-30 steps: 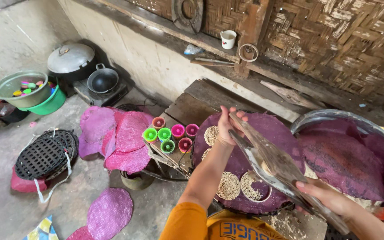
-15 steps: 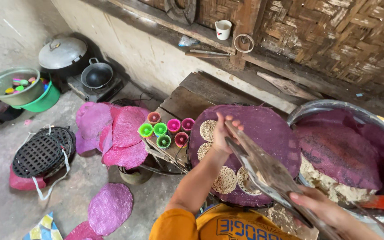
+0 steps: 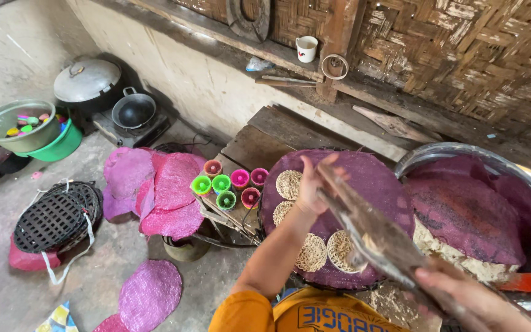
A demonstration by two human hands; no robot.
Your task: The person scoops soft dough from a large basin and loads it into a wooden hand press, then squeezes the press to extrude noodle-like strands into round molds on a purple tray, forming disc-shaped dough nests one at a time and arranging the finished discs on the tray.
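- Both hands grip one long wooden paddle (image 3: 376,237): left hand (image 3: 311,184) at its far end, right hand (image 3: 468,298) near.
- Noodle rounds (image 3: 311,252) lie on the purple mesh tray (image 3: 376,178) beneath.

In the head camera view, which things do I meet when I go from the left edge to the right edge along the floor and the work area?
Grey-green basin of coloured cups → black round woven grate → small black wok → cluster of coloured plastic cups → left hand → long wooden press → large metal bowl.
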